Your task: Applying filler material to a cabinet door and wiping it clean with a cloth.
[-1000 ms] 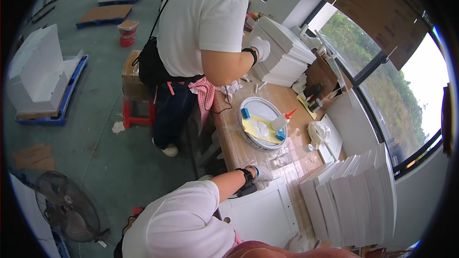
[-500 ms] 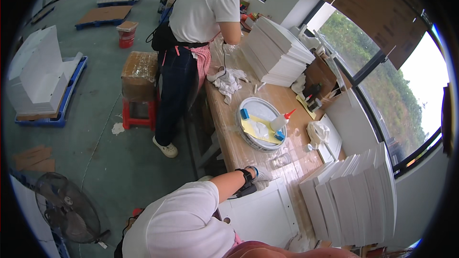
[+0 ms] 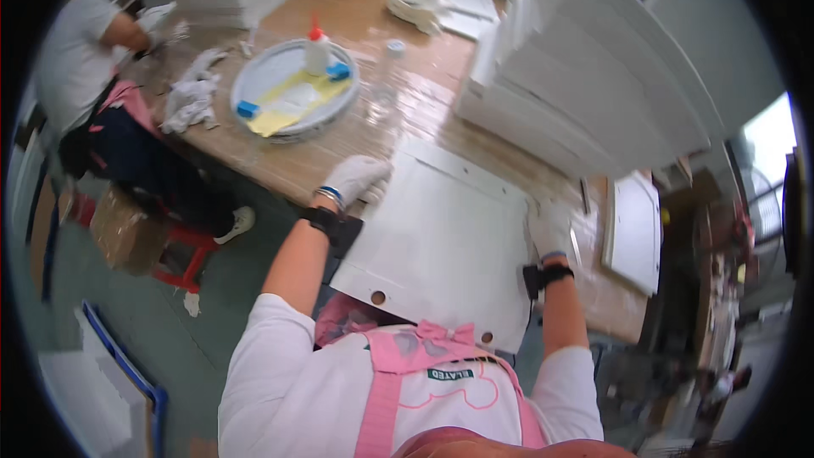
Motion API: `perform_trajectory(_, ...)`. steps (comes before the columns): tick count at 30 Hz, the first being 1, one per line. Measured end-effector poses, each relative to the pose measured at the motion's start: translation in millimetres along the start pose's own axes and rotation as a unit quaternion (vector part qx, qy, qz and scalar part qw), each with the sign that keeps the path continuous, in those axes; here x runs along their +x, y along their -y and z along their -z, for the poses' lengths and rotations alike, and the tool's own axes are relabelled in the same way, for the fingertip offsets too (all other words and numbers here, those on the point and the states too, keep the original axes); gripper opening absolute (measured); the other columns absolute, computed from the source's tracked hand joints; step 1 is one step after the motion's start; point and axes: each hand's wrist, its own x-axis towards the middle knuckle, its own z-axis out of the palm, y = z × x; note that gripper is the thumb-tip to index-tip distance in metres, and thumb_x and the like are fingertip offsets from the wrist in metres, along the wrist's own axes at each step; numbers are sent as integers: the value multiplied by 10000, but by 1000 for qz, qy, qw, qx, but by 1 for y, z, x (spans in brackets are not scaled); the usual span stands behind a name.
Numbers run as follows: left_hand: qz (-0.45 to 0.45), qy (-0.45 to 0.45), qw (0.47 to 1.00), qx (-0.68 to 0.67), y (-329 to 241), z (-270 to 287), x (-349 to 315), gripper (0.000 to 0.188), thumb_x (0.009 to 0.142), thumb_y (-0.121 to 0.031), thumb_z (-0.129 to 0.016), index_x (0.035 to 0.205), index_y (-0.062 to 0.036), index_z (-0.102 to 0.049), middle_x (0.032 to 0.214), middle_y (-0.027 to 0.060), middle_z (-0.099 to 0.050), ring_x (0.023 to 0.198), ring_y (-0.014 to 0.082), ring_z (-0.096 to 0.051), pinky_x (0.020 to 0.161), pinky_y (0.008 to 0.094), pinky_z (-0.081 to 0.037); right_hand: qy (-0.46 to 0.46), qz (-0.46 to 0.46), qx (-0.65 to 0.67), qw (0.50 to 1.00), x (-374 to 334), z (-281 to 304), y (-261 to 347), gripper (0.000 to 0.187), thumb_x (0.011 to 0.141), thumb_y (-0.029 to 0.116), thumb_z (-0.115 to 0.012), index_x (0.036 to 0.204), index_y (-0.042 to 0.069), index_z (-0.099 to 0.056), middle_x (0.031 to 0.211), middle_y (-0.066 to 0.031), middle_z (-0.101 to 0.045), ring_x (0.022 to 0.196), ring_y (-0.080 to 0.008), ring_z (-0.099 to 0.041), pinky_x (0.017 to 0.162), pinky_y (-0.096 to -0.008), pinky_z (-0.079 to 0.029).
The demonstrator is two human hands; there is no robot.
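Note:
A white rectangular panel (image 3: 441,237) with round holes along its near end lies in front of me, its near end reaching past the table edge toward my apron. My left hand (image 3: 356,182), in a white glove, is closed on the panel's left edge. At the opposite edge is my right hand (image 3: 549,229), also gloved; it looks closed on that side, though motion blurs its fingers. Beyond my left hand, a round pale lid (image 3: 297,123) carries a white squeeze bottle (image 3: 317,54) with a red tip, a yellow sheet (image 3: 275,115) and blue blocks (image 3: 248,108).
Stacked white panels (image 3: 585,76) stand close beyond my right hand. Another white panel (image 3: 634,229) lies farther right. A clear bottle (image 3: 393,59) and a crumpled cloth (image 3: 195,93) are on the table (image 3: 263,165). A co-worker (image 3: 93,76) stands at the far left.
My view has swung right and down, bringing my right arm and the whole panel into sight. My left hand has shifted to the panel's left edge.

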Motion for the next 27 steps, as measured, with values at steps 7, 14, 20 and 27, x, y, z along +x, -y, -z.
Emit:
perform_trajectory(7,0,-166,949,269,-11,-36,7,245,924,-243,-692,887,-38,-563,683,10,-574,511,70,-519,435,211,-430,-14,-62,20,998,1,-5,-6,282,942,315,-554,1064,104,-695,1090,-195,-665,1027,-398,-622,868,-519,-495)
perform_trajectory(14,40,-197,926,320,-9,-37,5,276,906,-260,-702,924,-26,-558,673,42,-602,489,95,-543,443,237,-474,69,31,58,995,25,-10,47,265,953,301,-540,1063,115,-693,1095,-147,-665,1040,-367,-621,882,-499,-490)
perform_trajectory(20,60,-205,912,350,-12,-41,8,276,907,-276,-699,925,-32,-572,692,52,-632,503,104,-582,458,252,-499,93,184,121,971,91,-27,155,240,957,284,-538,1029,126,-702,1009,-126,-646,1015,-332,-623,930,-510,-468)
perform_trajectory(27,64,-210,917,332,-15,-37,2,273,896,-278,-696,931,-30,-588,700,54,-644,513,112,-608,482,261,-530,143,130,111,975,80,-9,113,211,936,276,-563,1021,161,-718,1025,-73,-655,1064,-274,-615,941,-494,-466)
